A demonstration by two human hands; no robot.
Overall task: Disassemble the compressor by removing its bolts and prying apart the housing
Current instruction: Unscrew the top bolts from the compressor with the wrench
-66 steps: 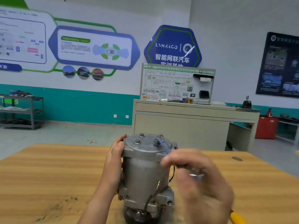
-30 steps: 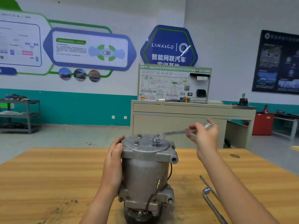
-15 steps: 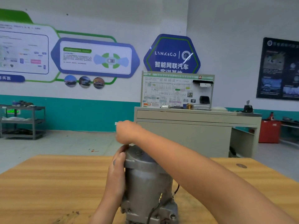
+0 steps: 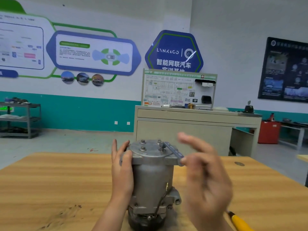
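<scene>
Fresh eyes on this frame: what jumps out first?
The grey compressor stands upright in the middle of the wooden table, with a wrench resting on its top. The left hand lies against its left side. The right hand, motion-blurred, is at the wrench's free end, grip unclear. Behind, a blue hexagonal sign dominates the far wall.

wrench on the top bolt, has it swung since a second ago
Yes. The wrench handle pointed away to the right then; now it points toward the person, across the compressor's near right corner, at the right hand.
</scene>
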